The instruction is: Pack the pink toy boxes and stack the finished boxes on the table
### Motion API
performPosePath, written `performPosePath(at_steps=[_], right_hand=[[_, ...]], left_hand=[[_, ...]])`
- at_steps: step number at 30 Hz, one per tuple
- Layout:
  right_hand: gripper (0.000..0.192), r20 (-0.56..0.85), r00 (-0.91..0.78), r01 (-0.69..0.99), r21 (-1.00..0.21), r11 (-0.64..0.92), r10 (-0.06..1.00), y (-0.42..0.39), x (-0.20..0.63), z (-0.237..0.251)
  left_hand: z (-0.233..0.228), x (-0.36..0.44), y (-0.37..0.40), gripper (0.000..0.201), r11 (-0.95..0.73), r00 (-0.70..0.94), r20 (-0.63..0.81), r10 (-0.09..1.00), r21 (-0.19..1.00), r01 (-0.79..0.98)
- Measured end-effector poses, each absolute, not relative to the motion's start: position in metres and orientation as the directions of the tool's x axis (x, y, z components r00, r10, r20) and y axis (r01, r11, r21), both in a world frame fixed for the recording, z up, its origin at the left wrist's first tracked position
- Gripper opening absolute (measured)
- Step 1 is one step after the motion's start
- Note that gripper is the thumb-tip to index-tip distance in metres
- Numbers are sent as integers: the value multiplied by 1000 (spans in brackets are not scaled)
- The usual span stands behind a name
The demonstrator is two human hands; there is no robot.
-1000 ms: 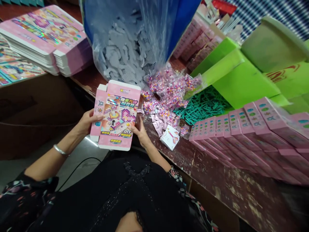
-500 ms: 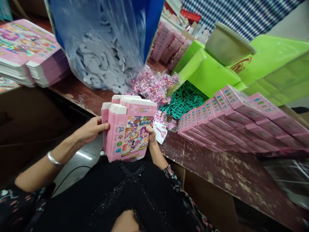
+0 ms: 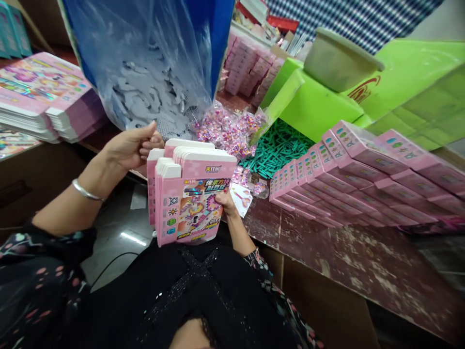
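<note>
Against my body I hold a stack of flat pink toy boxes (image 3: 199,208) with printed fronts and white top flaps. My right hand (image 3: 229,203) grips its right side, the thumb lying on the front and the other fingers hidden behind. Above the stack's upper left corner is my left hand (image 3: 136,145), its fingers curled in and the thumb against them. No object shows in that hand. Just beyond the stack lie small clear bags of colourful beads (image 3: 228,128) and a white printed card (image 3: 240,198).
A blue bin (image 3: 221,43) lined with clear plastic holds grey pieces (image 3: 145,97). Teal sticks (image 3: 278,148) lie by a green carton (image 3: 312,104) bearing a tub (image 3: 339,60). Pink boxes stand in rows (image 3: 363,179) at right; flat ones (image 3: 43,92) are piled at left.
My left hand has let go of the stack's left side and moved up, its fingers curling. My right hand keeps its grip on the stack.
</note>
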State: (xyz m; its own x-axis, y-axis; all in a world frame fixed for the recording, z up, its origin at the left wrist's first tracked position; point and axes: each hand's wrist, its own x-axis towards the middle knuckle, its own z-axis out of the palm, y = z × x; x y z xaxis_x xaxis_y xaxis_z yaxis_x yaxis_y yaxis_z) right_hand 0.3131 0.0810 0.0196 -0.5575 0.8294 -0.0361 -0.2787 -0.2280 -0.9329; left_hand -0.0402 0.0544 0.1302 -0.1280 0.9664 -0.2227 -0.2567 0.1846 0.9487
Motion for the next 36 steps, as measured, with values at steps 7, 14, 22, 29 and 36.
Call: performPosePath(at_steps=[7, 14, 22, 29, 36], right_hand=[[115, 54, -621, -309, -934, -181, 782, 78, 321, 21], [107, 2, -589, -331, -913, -238, 808, 78, 323, -11], [106, 82, -688, -340, -914, -220, 721, 81, 310, 2], [101, 42, -711, -306, -917, -256, 702, 83, 302, 5], [87, 71, -722, -318, -918, -238, 688, 85, 303, 2]], left_hand=[[150, -21, 65, 56, 145, -97, -171, 981, 963, -227], [135, 1, 21, 52, -168, -167, 151, 974, 982, -89], [170, -13, -10, 43, -319, 67, 312, 948, 927, 198], [198, -19, -16, 47, -284, 284, 155, 946, 818, 500], [204, 2, -3, 56, -129, 62, 115, 991, 934, 333]])
